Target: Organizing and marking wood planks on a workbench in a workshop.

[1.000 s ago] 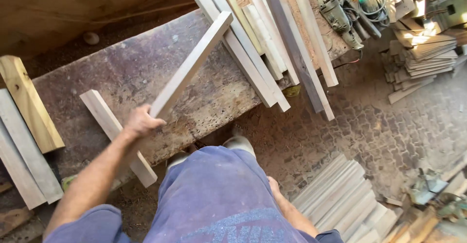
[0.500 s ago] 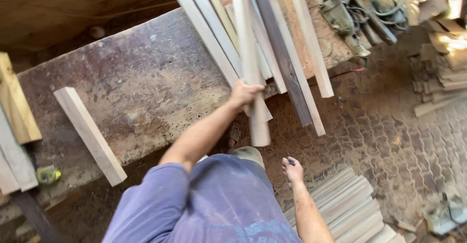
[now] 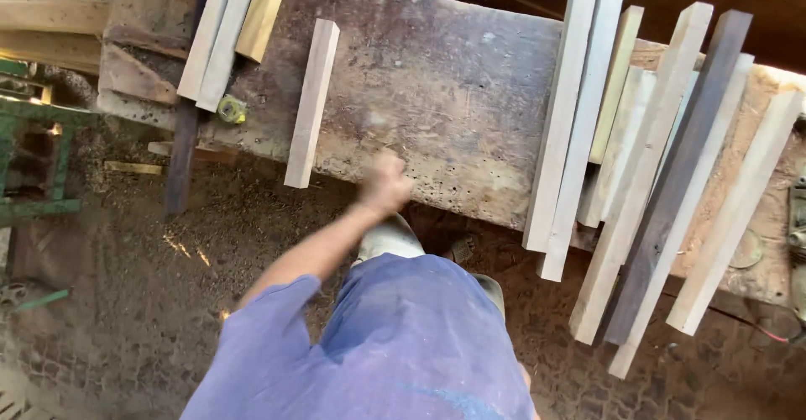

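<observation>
Left arm stretched forward, its blurred hand (image 3: 385, 182) curled loosely, grip empty.

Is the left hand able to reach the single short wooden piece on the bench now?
Probably yes. The left hand hovers at the bench edge, and only bare bench top lies between it and the short wooden piece.

Left hand (image 3: 384, 183), blurred, empty as far as visible, hangs over the worktop's (image 3: 437, 76) near edge. Nearest thing: short pale wood bar (image 3: 312, 102), flat on the worktop, running away from the person, near end poking past the edge, apart from the hand. Right of the hand, well apart: row of long pale slats (image 3: 579, 109) overhanging the edge.
</observation>
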